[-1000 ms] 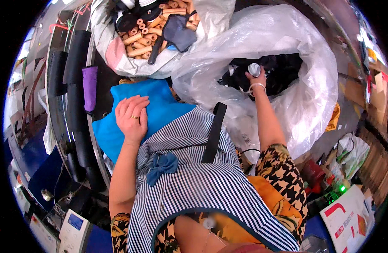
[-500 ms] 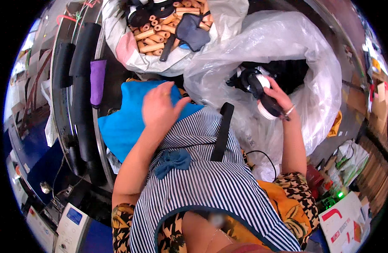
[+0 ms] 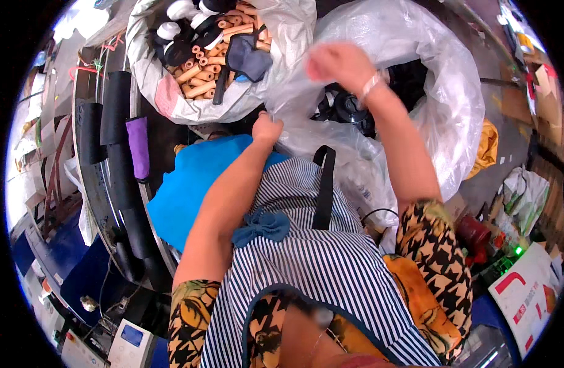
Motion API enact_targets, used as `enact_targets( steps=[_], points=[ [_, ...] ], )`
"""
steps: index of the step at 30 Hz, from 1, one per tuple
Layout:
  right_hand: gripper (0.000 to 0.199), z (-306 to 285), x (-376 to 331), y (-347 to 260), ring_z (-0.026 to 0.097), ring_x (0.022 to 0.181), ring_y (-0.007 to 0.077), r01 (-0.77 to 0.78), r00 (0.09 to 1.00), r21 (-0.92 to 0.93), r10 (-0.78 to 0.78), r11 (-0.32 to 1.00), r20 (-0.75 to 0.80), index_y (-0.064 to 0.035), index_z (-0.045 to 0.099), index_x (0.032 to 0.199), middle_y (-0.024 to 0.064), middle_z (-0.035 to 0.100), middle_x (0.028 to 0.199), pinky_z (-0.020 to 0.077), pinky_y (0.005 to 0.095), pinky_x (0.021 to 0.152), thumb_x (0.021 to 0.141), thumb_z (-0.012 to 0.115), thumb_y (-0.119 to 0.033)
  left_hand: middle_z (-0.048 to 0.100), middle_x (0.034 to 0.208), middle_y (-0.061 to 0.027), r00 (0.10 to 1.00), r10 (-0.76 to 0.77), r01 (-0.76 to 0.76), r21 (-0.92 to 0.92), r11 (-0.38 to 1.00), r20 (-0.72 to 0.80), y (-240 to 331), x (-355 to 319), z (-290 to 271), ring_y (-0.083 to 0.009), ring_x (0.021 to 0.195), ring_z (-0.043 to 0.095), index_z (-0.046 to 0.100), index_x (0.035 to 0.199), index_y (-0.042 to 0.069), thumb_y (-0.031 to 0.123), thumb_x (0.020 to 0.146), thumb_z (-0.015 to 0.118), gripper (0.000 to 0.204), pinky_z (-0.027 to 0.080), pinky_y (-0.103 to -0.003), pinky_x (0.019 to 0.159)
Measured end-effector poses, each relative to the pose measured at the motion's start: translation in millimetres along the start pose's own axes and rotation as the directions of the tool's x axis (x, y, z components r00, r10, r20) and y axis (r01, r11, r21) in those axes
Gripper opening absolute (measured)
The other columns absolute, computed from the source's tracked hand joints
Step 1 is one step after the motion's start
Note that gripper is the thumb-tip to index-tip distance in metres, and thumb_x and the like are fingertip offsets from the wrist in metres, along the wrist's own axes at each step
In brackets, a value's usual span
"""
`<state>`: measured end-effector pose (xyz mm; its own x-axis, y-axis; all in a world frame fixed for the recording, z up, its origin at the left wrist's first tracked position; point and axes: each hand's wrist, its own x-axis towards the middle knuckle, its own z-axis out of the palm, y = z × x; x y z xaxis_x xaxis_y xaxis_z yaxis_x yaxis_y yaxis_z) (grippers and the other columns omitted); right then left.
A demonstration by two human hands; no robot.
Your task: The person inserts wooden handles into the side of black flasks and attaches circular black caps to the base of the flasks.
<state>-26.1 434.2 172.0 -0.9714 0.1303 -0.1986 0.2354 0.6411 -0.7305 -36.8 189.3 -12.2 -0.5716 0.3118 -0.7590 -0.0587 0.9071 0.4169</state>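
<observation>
My left hand (image 3: 267, 129) is closed on the near rim of a big clear plastic bag (image 3: 453, 92), just above a blue cloth (image 3: 187, 187) on my lap. Black spools (image 3: 349, 111) lie deep in that bag. Blurred by motion, my right hand (image 3: 338, 63) is raised over the bag's mouth with a bracelet on the wrist. I cannot tell whether it holds anything. A white sack (image 3: 171, 101) to the left of the bag holds several tan cardboard tubes (image 3: 199, 73) and a few black and white spools.
A curved machine frame with black rollers (image 3: 113, 122) and a purple pad (image 3: 138, 147) runs down the left. A yellow cloth (image 3: 487, 147), a red object (image 3: 472, 236) and a white and red box (image 3: 527, 297) lie on the floor at right. A small screen device (image 3: 131, 340) sits lower left.
My left hand went from the blue cloth up to the clear bag's rim. My right hand lifted a black and white spool out of the bag, then rose higher and blurred.
</observation>
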Motion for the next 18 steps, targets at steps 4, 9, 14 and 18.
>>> enact_targets(
  steps=[4, 9, 14, 18],
  points=[
    [0.033, 139, -141, 149, 0.064, 0.096, 0.0400, -0.434, 0.898, -0.272, 0.436, 0.859, -0.057, -0.0090, 0.064, 0.110, 0.0179, 0.068, 0.106, 0.0496, 0.0488, 0.085, 0.093, 0.043, -0.029, 0.061, 0.118, -0.0214, 0.999, 0.022, 0.011, -0.658, 0.753, 0.043, 11, -27, 8, -0.0301, 0.110, 0.060, 0.047, 0.122, -0.001, 0.013, 0.081, 0.064, 0.047, 0.049, -0.039, 0.089],
    [0.033, 182, -209, 104, 0.062, 0.109, 0.0338, -0.396, 0.768, -0.166, 0.425, 0.903, 0.479, -0.0148, 0.064, 0.119, 0.0126, 0.065, 0.119, 0.0483, 0.0411, 0.093, 0.090, 0.053, -0.025, 0.060, 0.114, -0.0117, 0.999, 0.015, 0.030, -0.942, 0.333, 0.037, 31, -86, -21, -0.0233, 0.101, 0.060, 0.048, 0.118, 0.002, -0.005, 0.080, 0.060, 0.040, 0.048, -0.036, 0.087],
    [0.051, 147, -129, 169, 0.055, 0.118, 0.0360, -0.248, 0.808, -0.327, 0.380, 0.912, 0.450, -0.0188, 0.050, 0.136, 0.0179, 0.052, 0.134, 0.0478, 0.0413, 0.096, 0.086, 0.062, -0.025, 0.059, 0.106, -0.0105, 0.990, 0.061, -0.142, -0.848, 0.511, -0.129, 45, -98, -30, -0.0183, 0.097, 0.055, 0.048, 0.112, 0.002, 0.001, 0.082, 0.060, 0.033, 0.044, -0.030, 0.087],
    [0.073, 167, -84, 135, 0.030, 0.139, 0.0424, -0.323, 0.828, -0.491, 0.493, 0.809, 0.268, -0.0328, 0.039, 0.145, 0.0119, 0.028, 0.155, 0.0347, 0.0684, 0.100, 0.079, 0.072, -0.033, 0.058, 0.104, -0.0099, 0.965, 0.137, -0.260, -0.739, 0.621, -0.224, 50, -110, -35, -0.0168, 0.095, 0.053, 0.046, 0.110, 0.003, 0.002, 0.082, 0.062, 0.032, 0.044, -0.030, 0.085]
  ],
)
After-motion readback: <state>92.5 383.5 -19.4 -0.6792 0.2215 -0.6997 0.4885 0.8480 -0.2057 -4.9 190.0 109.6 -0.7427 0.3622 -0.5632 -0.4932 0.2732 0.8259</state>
